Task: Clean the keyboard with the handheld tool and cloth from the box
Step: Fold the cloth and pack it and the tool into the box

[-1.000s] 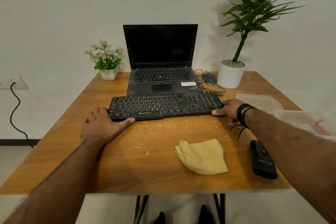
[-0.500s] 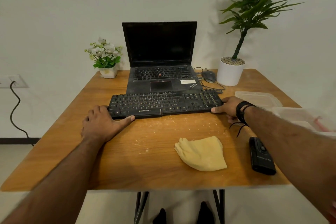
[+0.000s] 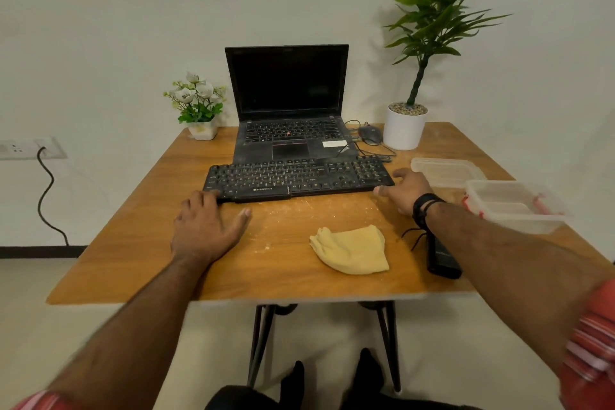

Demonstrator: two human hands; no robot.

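Keyboard [image 3: 296,178] is set flat on the bench [image 3: 133,243], just in front of the laptop [image 3: 289,116], long edge toward the person. Compared w/ 1 s ago, it is no longer pinched at both ends: left hand [image 3: 206,226] is now laid flat on the bench at the near-left corner, fingers straight, fingertips touching the keyboard's front edge, thumb spread and off it. Right hand [image 3: 404,190] is seen beside the right end, fingers relaxed and apart, nothing gripped; contact w/ the keyboard can't be confirmed. Judged: positioning is done and the keyboard is being let go, so the next step is prob. a pick-up of the tool or cloth. Crumbs/dust are seen on the bench by the front edge, so cleaning is judged as barely begun.

Count: 1 keyboard, 1 laptop, 1 yellow cloth [image 3: 351,250] lying crumpled near the front edge, 1 black tool [image 3: 442,260] just right of it, partly hidden by the right forearm. 1 clear box [image 3: 512,206] at far right, 1 lid [image 3: 446,170] behind it. 1 mouse [image 3: 369,134], 2 potted plants: small flowers [image 3: 196,106] back left, tall plant [image 3: 432,27] back right.
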